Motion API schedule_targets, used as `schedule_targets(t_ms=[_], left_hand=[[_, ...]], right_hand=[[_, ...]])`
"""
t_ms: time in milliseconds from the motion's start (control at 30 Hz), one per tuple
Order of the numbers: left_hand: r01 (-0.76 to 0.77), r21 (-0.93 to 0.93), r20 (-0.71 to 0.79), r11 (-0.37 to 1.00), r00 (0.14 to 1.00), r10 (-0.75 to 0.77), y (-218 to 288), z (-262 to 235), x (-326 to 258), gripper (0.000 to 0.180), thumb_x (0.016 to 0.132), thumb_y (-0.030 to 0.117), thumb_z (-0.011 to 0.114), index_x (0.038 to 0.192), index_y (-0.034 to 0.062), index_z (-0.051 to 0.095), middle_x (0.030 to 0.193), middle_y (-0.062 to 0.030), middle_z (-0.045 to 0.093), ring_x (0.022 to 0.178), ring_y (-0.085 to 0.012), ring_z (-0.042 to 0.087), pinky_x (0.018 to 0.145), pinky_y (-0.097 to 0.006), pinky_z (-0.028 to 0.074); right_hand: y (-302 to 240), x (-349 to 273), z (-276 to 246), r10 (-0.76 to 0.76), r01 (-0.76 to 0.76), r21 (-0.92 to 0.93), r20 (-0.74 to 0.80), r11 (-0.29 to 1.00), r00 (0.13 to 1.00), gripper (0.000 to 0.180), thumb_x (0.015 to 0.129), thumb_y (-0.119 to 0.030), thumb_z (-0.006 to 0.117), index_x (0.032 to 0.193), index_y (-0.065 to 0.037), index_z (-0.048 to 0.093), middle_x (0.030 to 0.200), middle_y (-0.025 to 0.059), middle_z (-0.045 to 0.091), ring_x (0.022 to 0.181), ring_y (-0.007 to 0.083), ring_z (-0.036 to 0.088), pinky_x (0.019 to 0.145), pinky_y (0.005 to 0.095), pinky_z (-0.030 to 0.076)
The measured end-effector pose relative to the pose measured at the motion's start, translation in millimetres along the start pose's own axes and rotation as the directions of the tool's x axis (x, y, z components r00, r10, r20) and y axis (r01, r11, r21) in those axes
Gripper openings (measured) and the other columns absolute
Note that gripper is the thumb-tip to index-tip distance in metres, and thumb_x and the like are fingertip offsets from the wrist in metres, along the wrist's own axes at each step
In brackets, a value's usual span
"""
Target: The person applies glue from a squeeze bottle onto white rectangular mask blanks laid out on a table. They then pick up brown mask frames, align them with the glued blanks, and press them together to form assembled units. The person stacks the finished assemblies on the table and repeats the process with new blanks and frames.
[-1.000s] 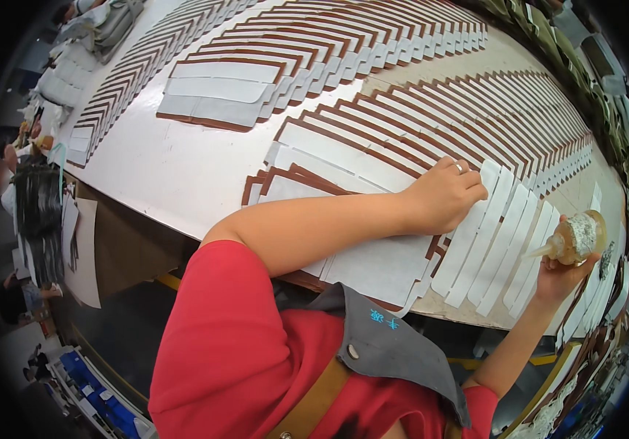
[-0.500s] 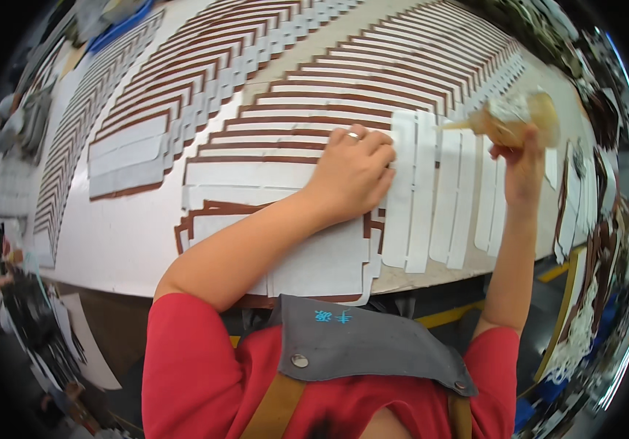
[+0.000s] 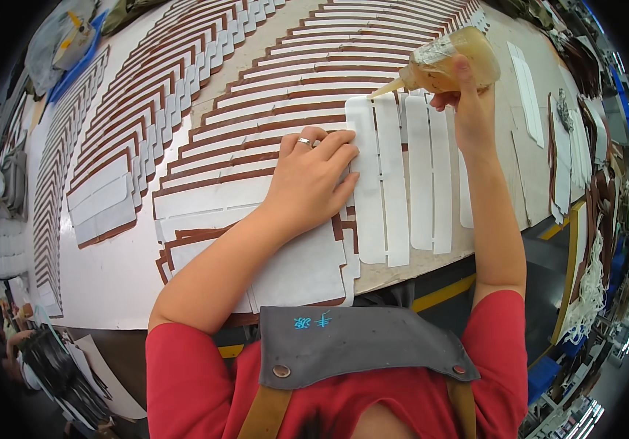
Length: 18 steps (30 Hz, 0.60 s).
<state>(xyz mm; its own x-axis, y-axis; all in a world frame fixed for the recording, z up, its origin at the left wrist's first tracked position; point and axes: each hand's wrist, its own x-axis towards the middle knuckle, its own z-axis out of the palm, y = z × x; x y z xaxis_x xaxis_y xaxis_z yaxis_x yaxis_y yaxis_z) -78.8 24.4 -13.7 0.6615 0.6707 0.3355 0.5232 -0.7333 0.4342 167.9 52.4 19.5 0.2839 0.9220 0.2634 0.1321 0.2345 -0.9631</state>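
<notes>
My right hand (image 3: 470, 99) grips a clear squeeze bottle (image 3: 443, 62) of yellowish liquid, tilted so its pointed nozzle touches or hovers just over the far end of a white slotted panel (image 3: 371, 183). Which of the two, I cannot tell. At that panel's left edge rests my left hand (image 3: 314, 172), a ring on one finger, its fingers bent and somewhat apart. Beneath it lies a fanned row of overlapping white pieces with brown edges (image 3: 256, 135). Another white slotted panel (image 3: 421, 183) lies to the right, below the bottle.
More fanned rows of white and brown pieces (image 3: 120, 124) cover the left of the table. At the far left is a blue tray (image 3: 80, 69) with a container in it. White strips (image 3: 525, 91) lie at right, near a pile of brown and white pieces (image 3: 585, 139).
The bottle in my right hand has moved left and farther away, bringing its nozzle to the panel's far end. My left hand stays by the panel edge. The whole view has shifted slightly.
</notes>
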Motion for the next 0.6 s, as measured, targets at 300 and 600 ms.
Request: schedule_targets(t_ms=[300, 600], left_hand=[[-0.009, 0.014, 0.002, 1.000, 1.000, 0.009, 1.6, -2.1, 1.7, 0.026, 0.076, 0.018, 0.065, 0.099, 0.0111, 0.058, 0.115, 0.0000, 0.057, 0.101, -0.0243, 0.049, 0.086, -0.037, 0.034], [-0.033, 0.017, -0.021, 0.999, 0.999, 0.033, 0.7, -0.1, 1.4, 0.025, 0.075, 0.017, 0.066, 0.098, 0.0108, 0.058, 0.115, -0.0004, 0.057, 0.101, -0.0244, 0.049, 0.087, -0.038, 0.034]], right_hand=[[0.7, -2.8, -0.4, 0.009, -0.008, -0.014, 0.009, 1.000, 1.000, 0.050, 0.084, -0.047, 0.062, 0.104, -0.001, 0.053, 0.079, 0.0072, 0.061, 0.047, 0.0105, 0.052, 0.042, 0.0207, 0.042], [-11.2, -48.6, -5.9, 0.151, -0.151, 0.034, -0.004, 0.988, 0.989, 0.050, 0.081, -0.041, 0.068, 0.104, -0.001, 0.050, 0.078, 0.0054, 0.058, 0.043, 0.0086, 0.049, 0.037, 0.0197, 0.040]])
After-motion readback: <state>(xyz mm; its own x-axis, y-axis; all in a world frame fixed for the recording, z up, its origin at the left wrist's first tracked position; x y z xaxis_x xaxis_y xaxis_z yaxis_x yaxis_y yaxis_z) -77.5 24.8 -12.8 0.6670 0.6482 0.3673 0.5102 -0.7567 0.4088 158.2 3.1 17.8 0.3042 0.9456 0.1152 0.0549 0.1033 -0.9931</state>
